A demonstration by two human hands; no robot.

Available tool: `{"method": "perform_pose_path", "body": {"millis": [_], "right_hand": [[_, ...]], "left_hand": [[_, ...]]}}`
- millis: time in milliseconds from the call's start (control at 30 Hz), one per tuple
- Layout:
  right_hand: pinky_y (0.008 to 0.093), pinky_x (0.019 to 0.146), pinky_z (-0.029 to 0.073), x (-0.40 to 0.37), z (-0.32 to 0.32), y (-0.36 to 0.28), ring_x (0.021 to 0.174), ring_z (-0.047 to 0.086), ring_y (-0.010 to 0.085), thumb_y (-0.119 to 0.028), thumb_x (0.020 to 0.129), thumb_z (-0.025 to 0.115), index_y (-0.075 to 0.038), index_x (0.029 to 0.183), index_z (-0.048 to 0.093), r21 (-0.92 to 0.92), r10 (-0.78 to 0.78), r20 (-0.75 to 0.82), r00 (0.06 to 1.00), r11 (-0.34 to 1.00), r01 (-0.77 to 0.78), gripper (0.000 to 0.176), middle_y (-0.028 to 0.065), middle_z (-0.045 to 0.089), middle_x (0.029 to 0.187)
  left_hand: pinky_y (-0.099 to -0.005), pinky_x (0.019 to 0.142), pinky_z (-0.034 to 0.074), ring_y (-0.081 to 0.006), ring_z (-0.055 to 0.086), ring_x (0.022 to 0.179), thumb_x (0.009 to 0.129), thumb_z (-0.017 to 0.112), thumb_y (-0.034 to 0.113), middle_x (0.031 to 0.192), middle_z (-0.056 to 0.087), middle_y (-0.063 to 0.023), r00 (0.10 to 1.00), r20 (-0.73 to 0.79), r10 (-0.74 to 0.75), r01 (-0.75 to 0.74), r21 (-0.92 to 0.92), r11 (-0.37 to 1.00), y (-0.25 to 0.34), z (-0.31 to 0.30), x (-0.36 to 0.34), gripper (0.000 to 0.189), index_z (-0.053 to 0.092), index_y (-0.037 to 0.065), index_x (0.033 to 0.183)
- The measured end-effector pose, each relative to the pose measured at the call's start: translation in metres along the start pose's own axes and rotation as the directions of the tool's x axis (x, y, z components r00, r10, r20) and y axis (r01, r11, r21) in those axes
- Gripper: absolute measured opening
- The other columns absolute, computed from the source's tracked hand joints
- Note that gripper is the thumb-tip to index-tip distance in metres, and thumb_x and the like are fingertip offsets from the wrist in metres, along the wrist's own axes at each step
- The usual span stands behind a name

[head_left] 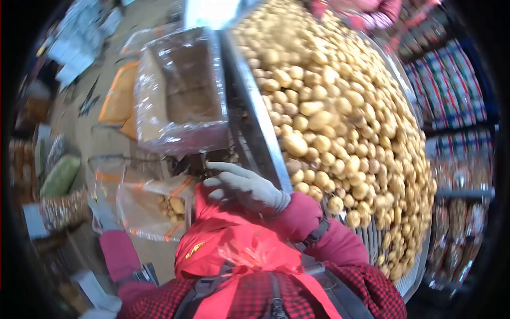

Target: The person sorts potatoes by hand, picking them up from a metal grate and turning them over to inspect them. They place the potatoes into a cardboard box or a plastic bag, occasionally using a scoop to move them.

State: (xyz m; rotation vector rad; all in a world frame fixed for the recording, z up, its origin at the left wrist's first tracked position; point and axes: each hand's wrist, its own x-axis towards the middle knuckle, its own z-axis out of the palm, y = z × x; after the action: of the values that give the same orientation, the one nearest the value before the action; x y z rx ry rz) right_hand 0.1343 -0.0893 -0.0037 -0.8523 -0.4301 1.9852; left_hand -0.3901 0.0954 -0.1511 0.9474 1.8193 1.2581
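Note:
My right hand [245,187], in a grey glove, reaches across in front of my red apron [239,239]. Its fingers are stretched out and apart, with nothing in them. It hovers beside the metal rim [265,122] of a sorting table heaped with potatoes [340,133]. Lower left, my left hand [99,211] shows only as a blurred grey glove past its purple sleeve; its fingers cannot be made out. Near it is a clear plastic-lined crate [135,210] with several potatoes [172,206] inside. A larger plastic-lined box [180,141] stands ahead of my right hand.
An orange-edged crate [119,95] sits behind the lined box. A green sack [61,175] lies at far left, and white stacked boxes [79,45] stand upper left. Another person's pink sleeve [382,16] shows across the potatoes. Packed goods [449,85] line the right.

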Motion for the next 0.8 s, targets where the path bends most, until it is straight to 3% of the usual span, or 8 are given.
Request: {"method": "perform_pose_path", "body": {"millis": [67,100,200,267,333,433,700,800], "right_hand": [[0.0328,0.092,0.053,-0.003,-0.005,-0.005,0.107,0.066,0.0159,-0.034,0.108,0.056,-0.012,0.159,0.037,0.034,-0.019,-0.019,1.0,0.999,0.02,0.058,0.0077,0.063,0.134],[0.0315,0.091,0.053,-0.005,-0.008,-0.008,0.107,0.066,0.0155,-0.033,0.108,0.056,-0.012,0.159,0.037,0.044,-0.032,-0.021,0.999,0.998,0.033,0.058,0.0077,0.063,0.134],[0.0304,0.091,0.053,-0.019,-0.013,-0.022,0.108,0.066,0.0153,-0.031,0.108,0.056,-0.012,0.159,0.037,0.045,-0.075,-0.08,0.994,0.996,0.079,0.057,0.0089,0.062,0.136],[0.0302,0.091,0.053,-0.035,-0.014,-0.035,0.109,0.066,0.0153,-0.03,0.109,0.056,-0.011,0.159,0.037,0.052,-0.114,-0.129,0.985,0.991,0.121,0.057,0.0096,0.061,0.137],[0.0305,0.092,0.053,-0.052,-0.023,-0.043,0.11,0.066,0.0146,-0.028,0.109,0.055,-0.009,0.158,0.038,0.068,-0.189,-0.18,0.965,0.977,0.204,0.055,0.0104,0.06,0.139],[0.0342,0.092,0.053,-0.074,-0.054,-0.041,0.115,0.064,0.0215,-0.027,0.11,0.053,-0.008,0.157,0.039,0.17,-0.329,-0.221,0.918,0.914,0.368,0.053,0.0141,0.058,0.141],[0.0381,0.096,0.056,-0.142,-0.093,-0.07,0.12,0.064,0.0276,-0.035,0.108,0.055,-0.005,0.158,0.034,0.022,-0.467,-0.564,0.681,0.816,0.577,0.062,0.0183,0.054,0.146],[0.0379,0.096,0.056,-0.153,-0.093,-0.077,0.121,0.064,0.0278,-0.036,0.107,0.057,-0.006,0.159,0.034,0.03,-0.433,-0.654,0.62,0.804,0.594,0.063,0.018,0.053,0.147]], "left_hand": [[-0.038,0.1,0.053,-0.0241,0.059,0.122,0.103,0.061,0.016,0.136,0.06,-0.0133,0.999,0.048,-0.007,0.008,-0.008,1.0,0.017,0.047,-0.027,0.057,0.041,0.002,0.155],[-0.0378,0.1,0.053,-0.0231,0.059,0.122,0.102,0.061,0.015,0.137,0.06,-0.0129,0.973,0.176,0.147,-0.141,-0.044,0.989,0.01,0.077,-0.034,0.057,0.042,0.002,0.154],[-0.0378,0.1,0.054,-0.0222,0.062,0.121,0.1,0.063,0.01,0.141,0.06,-0.0125,0.774,0.554,0.307,-0.24,-0.193,0.951,0.063,0.181,-0.114,0.051,0.051,0.001,0.148],[-0.0385,0.101,0.052,-0.0249,0.066,0.116,0.097,0.064,0.005,0.134,0.066,-0.0152,0.508,0.652,0.562,-0.662,-0.122,0.74,0.137,0.248,-0.192,0.044,0.059,0.0,0.14],[-0.0405,0.1,0.053,-0.032,0.069,0.112,0.094,0.067,0.005,0.125,0.07,-0.0199,0.203,0.688,0.697,-0.775,-0.322,0.544,0.189,0.3,-0.235,0.038,0.065,-0.001,0.132],[-0.0459,0.102,0.051,-0.0397,0.066,0.116,0.093,0.069,0.012,0.125,0.069,-0.0226,-0.072,0.66,0.747,-0.749,-0.531,0.396,0.219,0.375,-0.267,0.039,0.066,0.001,0.13],[-0.0477,0.105,0.046,-0.0367,0.06,0.119,0.092,0.069,0.019,0.128,0.065,-0.0177,-0.486,0.512,0.708,-0.682,-0.729,0.06,0.286,0.564,-0.359,0.048,0.061,0.009,0.138],[-0.0499,0.101,0.047,-0.0385,0.06,0.116,0.093,0.066,0.025,0.121,0.065,-0.0153,-0.624,0.647,0.439,-0.742,-0.666,-0.074,0.299,0.639,-0.388,0.046,0.06,0.013,0.137]]}}
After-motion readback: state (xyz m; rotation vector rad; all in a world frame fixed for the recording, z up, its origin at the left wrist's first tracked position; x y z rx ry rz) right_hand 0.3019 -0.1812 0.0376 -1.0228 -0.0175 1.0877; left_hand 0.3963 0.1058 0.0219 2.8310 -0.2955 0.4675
